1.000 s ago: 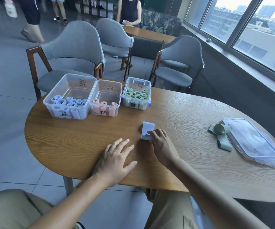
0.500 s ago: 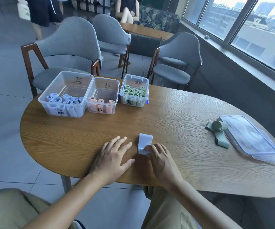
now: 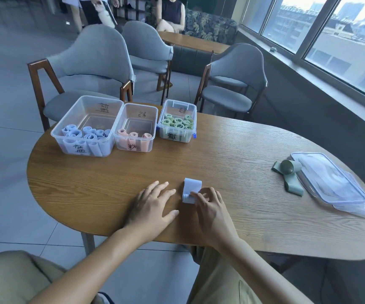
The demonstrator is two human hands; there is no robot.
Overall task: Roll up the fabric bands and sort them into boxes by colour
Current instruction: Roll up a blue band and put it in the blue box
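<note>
Blue band (image 3: 191, 189): lying on the wooden table (image 3: 111, 183) near my edge, partly rolled; the flat unrolled tail is pointing away from me toward the boxes, so the strip's long axis is running near-to-far, while the roll's own axis is lying across, left to right.
Right hand (image 3: 210, 207): I am curling my fingertips (image 3: 195, 195) over the rolled near end of the blue band and pressing it against the table; fingers bent, grasping the roll.
Left hand (image 3: 153, 205): I am resting it flat on the table just left of the band, fingers spread and relaxed, holding nothing, not touching the band.
Boxes: the blue box (image 3: 85, 128), pink box (image 3: 136, 128) and green box (image 3: 177, 122) are sitting side by side at the far edge, each holding upright rolls of its colour.
Green band (image 3: 290, 174): lying at the right, partly rolled, touching the stacked clear lids (image 3: 335, 183).
</note>
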